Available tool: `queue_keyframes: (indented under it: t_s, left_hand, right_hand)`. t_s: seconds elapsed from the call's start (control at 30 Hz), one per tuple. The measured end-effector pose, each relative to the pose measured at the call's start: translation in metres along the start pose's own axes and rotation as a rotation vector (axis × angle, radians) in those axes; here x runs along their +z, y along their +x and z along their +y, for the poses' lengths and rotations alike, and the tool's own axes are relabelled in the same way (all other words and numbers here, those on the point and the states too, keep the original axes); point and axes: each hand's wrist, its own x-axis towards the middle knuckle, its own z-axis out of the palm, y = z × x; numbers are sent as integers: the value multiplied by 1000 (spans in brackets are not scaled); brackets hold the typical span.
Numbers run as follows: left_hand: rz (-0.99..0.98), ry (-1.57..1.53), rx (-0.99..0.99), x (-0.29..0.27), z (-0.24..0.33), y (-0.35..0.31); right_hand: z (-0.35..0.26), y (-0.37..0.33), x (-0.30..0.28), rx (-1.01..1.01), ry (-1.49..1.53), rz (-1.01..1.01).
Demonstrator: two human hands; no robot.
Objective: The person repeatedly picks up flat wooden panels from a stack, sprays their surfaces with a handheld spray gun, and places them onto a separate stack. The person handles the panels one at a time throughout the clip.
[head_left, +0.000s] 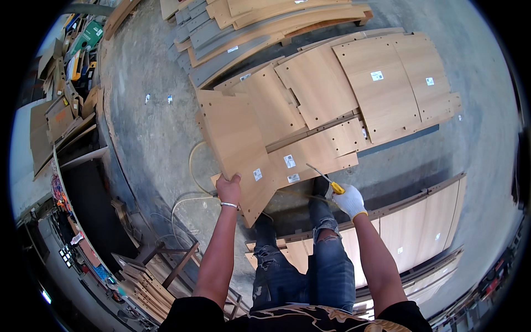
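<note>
My bare left hand [229, 190], with a pale band at its wrist, grips the near left edge of a light wood panel [235, 130]. That panel is tilted over the stacked panels and bears a white label. In my right hand [350, 201], which wears a white glove, is a screwdriver [334, 186] with a yellow handle. Its metal shaft points up and left, apart from the wood. Just beyond the tip lies another labelled panel [323, 145] with dark holes along its edges.
More wood panels [381, 77] lie in overlapping rows ahead, with another pile [265, 22] farther back. Long panels [420, 221] are stacked at the right, beside my legs. A hose [191, 166] curls on the concrete floor at the left. Cardboard scraps [61, 119] heap along the left side.
</note>
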Motion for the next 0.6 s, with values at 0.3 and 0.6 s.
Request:
queue_keyframes:
  t_s: [0.3,0.6]
  left_hand:
    - [-6,227,55,-25,21,31]
    - [1,111,24,-41,40,46]
  right_hand:
    - [-5,-6,23,21,-69,-106]
    - [-49,-20,48,-137,-411,-479]
